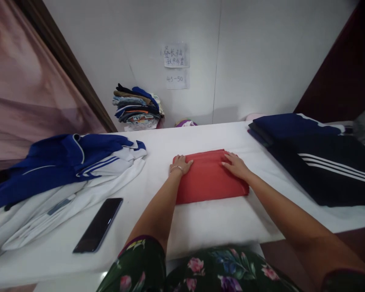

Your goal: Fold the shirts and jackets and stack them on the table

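Note:
A folded red garment (209,178) lies flat on the white table (219,221) in front of me. My left hand (181,163) rests palm down on its far left corner, a thin bracelet on the wrist. My right hand (235,164) lies flat on its far right corner. Both hands press on the cloth with fingers spread and grip nothing.
A blue and white jacket (63,170) is spread at the left, with a black phone (99,224) beside it near the front edge. A dark navy garment with white stripes (316,162) lies at the right. A stack of folded clothes (137,107) stands against the back wall.

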`<state>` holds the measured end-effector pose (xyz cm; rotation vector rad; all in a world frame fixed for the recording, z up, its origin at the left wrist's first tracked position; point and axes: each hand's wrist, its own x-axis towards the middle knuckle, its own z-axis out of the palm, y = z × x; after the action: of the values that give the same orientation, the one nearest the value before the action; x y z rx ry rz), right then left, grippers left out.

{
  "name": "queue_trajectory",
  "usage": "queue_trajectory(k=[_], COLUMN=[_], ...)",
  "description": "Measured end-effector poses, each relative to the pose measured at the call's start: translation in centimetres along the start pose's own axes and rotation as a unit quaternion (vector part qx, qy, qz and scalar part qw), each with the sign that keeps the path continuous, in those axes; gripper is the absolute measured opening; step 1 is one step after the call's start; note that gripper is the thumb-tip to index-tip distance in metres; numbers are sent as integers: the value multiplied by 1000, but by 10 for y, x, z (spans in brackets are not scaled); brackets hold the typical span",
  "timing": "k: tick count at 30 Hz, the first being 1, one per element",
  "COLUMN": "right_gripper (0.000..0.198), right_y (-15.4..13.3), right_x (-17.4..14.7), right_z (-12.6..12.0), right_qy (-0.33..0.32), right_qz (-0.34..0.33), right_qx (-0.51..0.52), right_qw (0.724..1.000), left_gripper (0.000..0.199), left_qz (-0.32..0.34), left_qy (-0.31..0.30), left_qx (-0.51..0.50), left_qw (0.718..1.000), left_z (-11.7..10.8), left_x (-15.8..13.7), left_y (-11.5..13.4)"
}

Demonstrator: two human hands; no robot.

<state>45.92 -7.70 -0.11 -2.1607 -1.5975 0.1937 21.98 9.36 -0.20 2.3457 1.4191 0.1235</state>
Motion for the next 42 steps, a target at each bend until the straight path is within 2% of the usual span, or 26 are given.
queue_trajectory(k=[5, 8, 10, 15, 19, 23, 27, 32, 35, 39, 42], right_gripper=[52, 52, 52, 64, 69, 69, 63, 57, 58, 66, 63], right_y=[21, 17, 8, -13, -12, -4, 0, 1, 3, 6, 9], right_x=[-69, -96, -104, -93, -74, -62, -63, -69, -67, -57, -48], right_z=[5, 7, 5, -7, -9, -4, 2, 7, 8, 6, 5], right_qy=[90, 119, 115, 31, -2, 5, 42, 113, 139, 99, 82], right_qz=[36, 39, 35, 82, 118, 150, 162, 110, 88, 117, 124], right_qx=[70, 74, 56, -45, -56, -18, 9, 0, 30, 35, 43], right_qw=[993, 989, 991, 995, 991, 989, 986, 987, 986, 988, 988], left_gripper=[61, 61, 61, 57, 55, 63, 64, 61, 58, 58, 60], left_qz=[5, 4, 5, 2, -3, 1, -6, -11, -10, -11, -1], left_qy=[21, 35, 46, 95, 108, 102, 124, 141, 139, 134, 131], left_qx=[-23, -73, -118, -164, -176, -197, -237, -283, -303, -327, -348], left_qw=[1000, 997, 992, 982, 978, 975, 964, 949, 943, 935, 928], left_z=[-2, -5, -10, -21, -12, 7, 19, 21, 21, 19, 18], left_x=[-4, -2, -1, -15, -48, -76, -83, -84, -87, -92, -93], left_y=[2, 1, -1, -11, -22, -29, -33, -40, -43, -42, -41])
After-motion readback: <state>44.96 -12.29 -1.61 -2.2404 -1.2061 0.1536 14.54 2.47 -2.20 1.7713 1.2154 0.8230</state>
